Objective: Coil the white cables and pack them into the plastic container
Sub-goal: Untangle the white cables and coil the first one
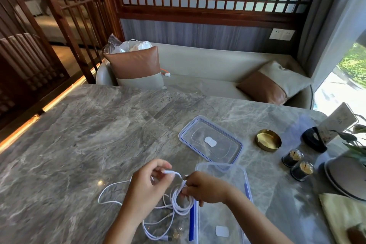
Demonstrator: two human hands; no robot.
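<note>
White cable [179,204] half coiled beside the plastic container [221,214].
Right hand [204,188] pinches loops; left hand [146,186] pinches plug end [168,172]: wrap evenly.

Daylight flooded in from the tall window [340,85] at three o'clock, blown out to white. The polished grey marble surface [95,128] carried a soft sheen, with a small glare spot [100,182] at nine o'clock of the left hand [147,186]. A warm orange light strip [59,96] glowed at nine o'clock. Edges bowed outward; fine detail was soft.
</note>
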